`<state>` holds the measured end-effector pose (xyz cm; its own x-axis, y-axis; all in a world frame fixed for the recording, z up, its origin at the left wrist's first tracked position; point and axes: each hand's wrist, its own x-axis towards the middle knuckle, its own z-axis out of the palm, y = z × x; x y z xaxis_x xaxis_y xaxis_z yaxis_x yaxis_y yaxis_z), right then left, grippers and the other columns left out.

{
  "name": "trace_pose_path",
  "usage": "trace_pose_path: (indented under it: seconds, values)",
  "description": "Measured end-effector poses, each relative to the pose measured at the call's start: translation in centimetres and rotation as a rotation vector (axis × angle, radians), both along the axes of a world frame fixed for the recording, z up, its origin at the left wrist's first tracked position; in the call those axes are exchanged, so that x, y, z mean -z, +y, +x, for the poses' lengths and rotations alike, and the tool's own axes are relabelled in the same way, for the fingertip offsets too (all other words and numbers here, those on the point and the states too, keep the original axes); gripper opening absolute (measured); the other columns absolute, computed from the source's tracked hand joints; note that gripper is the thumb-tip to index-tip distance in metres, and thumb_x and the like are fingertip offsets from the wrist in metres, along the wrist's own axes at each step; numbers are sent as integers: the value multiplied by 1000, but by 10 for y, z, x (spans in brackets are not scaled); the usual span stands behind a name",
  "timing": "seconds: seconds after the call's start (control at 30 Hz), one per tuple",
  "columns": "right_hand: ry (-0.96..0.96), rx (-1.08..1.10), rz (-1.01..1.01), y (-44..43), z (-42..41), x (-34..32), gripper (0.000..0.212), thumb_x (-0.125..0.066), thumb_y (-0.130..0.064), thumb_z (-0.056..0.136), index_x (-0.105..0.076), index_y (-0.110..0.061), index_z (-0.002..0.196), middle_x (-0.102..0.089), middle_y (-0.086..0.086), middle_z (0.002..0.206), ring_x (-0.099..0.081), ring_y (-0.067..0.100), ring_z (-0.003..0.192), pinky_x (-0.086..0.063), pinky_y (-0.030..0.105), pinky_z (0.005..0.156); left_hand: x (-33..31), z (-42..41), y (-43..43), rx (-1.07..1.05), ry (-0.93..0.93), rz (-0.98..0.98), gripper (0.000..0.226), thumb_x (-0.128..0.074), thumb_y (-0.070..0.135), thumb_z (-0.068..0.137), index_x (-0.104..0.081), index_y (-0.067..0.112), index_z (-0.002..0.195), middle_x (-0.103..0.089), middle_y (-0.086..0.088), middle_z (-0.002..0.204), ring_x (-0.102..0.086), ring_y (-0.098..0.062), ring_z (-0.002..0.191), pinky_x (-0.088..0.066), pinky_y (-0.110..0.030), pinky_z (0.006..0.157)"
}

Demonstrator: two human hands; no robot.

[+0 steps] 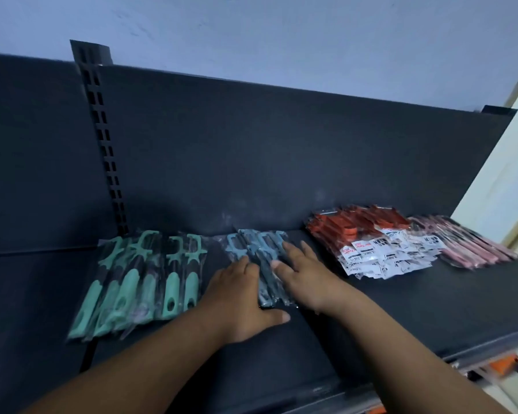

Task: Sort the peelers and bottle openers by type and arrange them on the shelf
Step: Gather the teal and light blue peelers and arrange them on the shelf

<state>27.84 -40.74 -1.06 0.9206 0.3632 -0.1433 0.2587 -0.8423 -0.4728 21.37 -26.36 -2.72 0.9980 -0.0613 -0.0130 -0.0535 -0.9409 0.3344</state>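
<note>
Hands frame a small bunch of blue peelers (259, 264) on the dark shelf (401, 300): the left hand (240, 297) lies flat and open against the bunch's left edge, thumb stretched under its near end, and the right hand (304, 270) rests open on its right side, fingers spread. Just left lies a row of green peelers (141, 282) in clear wrap. Well to the right sit red packets (368, 234) with white labels, then pink packets (473, 246) beside them.
</note>
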Motion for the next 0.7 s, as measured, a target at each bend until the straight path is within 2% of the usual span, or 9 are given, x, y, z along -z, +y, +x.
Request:
trace_pose_path:
  seconds: [0.1,0.2,0.27,0.33,0.4,0.47,0.57,0.7]
  values:
    - [12,-160,-55,-21,-13,-3,81,-49,-58,89,-4,-35,153,18,-4,160,14,18,147,-2,40,121,0,0,10,8,39,-18,110,-60,75,67,-15,17,149,-12,-9,159,-12,-22,146,-15,-39,118]
    - [16,-262,-189,-32,-15,4,89,-53,-60,87,4,-39,151,23,-8,158,20,15,145,0,38,121,2,-1,14,33,90,-8,105,-54,68,78,9,29,151,14,-3,160,9,-23,147,-1,-42,120]
    - [-51,-272,-228,-30,-10,11,85,-47,-63,88,6,-39,151,20,-7,159,17,15,146,-1,36,121,3,0,13,52,95,4,90,-47,64,85,12,40,149,22,1,159,15,-24,146,3,-42,119]
    - [-127,-275,-235,-25,-3,17,88,-40,-72,84,4,-37,151,10,-6,161,12,17,147,-2,35,121,4,3,12,69,112,24,79,-40,62,90,7,42,149,21,2,159,16,-24,146,5,-41,119]
    - [-182,-299,-223,-23,3,20,104,-24,-89,68,-1,-34,153,0,-4,161,8,18,148,-4,34,121,3,6,11,71,138,47,76,-38,60,91,4,38,151,19,1,159,15,-24,147,4,-40,119]
    - [-196,-320,-193,-25,7,22,118,-12,-97,55,-5,-31,153,-4,-4,160,8,17,148,-5,35,121,2,8,10,71,146,65,78,-40,58,91,3,35,151,19,1,159,15,-24,146,3,-41,119]
    - [-193,-328,-137,-30,6,22,114,-9,-95,57,-4,-32,153,5,-8,160,16,12,146,-2,35,121,2,8,7,91,101,94,78,-40,54,93,7,31,152,23,5,158,23,-21,145,6,-42,118]
    - [-227,-345,-209,-27,5,26,107,12,-88,60,-1,-35,152,4,-11,161,18,10,145,0,36,121,5,6,3,102,97,146,71,-29,54,97,6,26,152,17,6,159,21,-17,145,6,-42,119]
